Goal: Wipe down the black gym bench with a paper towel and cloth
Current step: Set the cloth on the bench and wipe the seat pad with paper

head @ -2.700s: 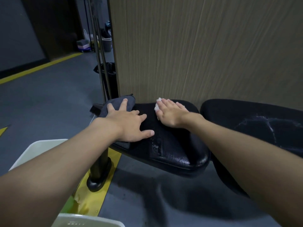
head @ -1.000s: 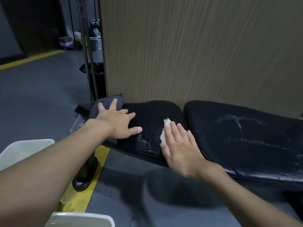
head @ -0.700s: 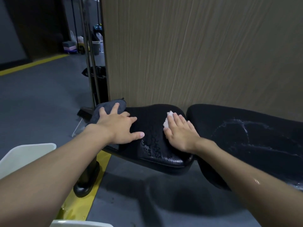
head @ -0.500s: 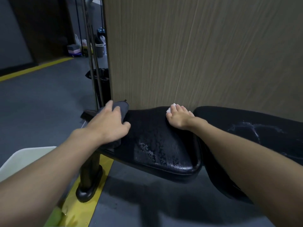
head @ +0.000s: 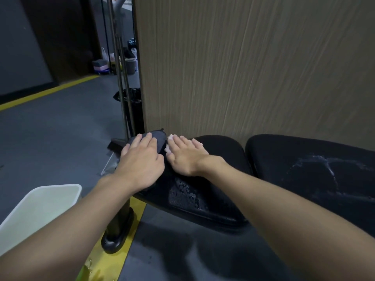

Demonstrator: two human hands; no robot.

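I see left hand (head: 140, 165) flat, fingers together, pressing cloth (head: 157, 137) at bench (head: 223, 155) end; right hand (head: 185, 157), fingers spread, pressing paper towel (head: 168, 148) on bench.

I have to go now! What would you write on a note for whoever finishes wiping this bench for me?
Left hand: flat, fingers straight, pressing the grey cloth on the far left end of the seat pad.
Right hand: flat beside it, pressing the white paper towel on the same pad.
Done: the far part of the seat pad looks wiped, though that is hard to tell.
Left: droplets along the seat pad's near edge and wet streaks on the back pad.
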